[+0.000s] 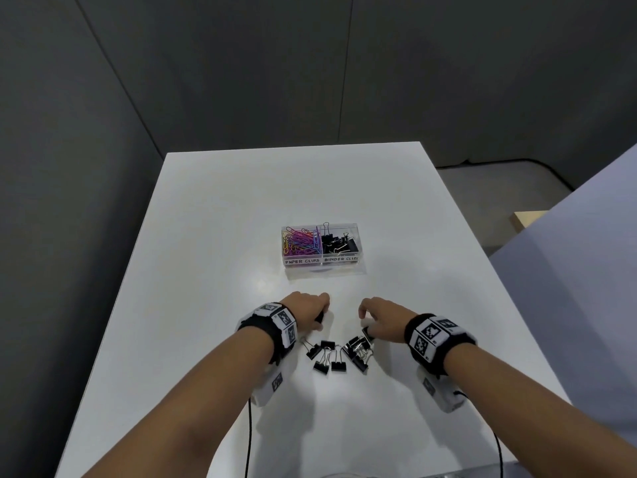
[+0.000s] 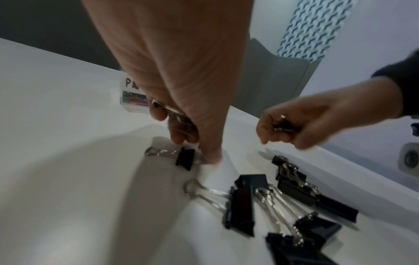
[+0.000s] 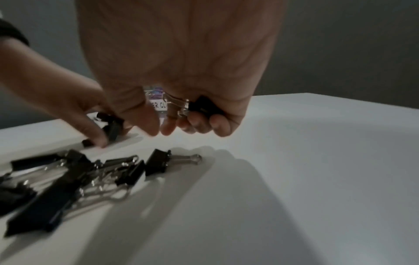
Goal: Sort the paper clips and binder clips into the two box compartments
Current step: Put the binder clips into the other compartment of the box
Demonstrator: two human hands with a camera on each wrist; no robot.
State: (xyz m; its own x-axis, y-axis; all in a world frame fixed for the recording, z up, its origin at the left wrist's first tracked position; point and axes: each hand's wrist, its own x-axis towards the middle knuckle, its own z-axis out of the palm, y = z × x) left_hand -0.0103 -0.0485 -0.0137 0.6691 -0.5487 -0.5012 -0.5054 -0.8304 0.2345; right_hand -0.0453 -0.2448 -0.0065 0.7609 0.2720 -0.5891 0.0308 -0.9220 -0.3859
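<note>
Nearest the head camera, a loose heap of black binder clips lay on the white table between the two wrists. The left hand had its fingers curled around a binder clip, its thumb tip down beside another small clip on the table. The right hand also held one clip in its curled fingers (silver handles poking out past the knuckles). Farther back stood the clear box: coloured paper clips in its left compartment, black binder clips in the right, each labelled by hand.
</note>
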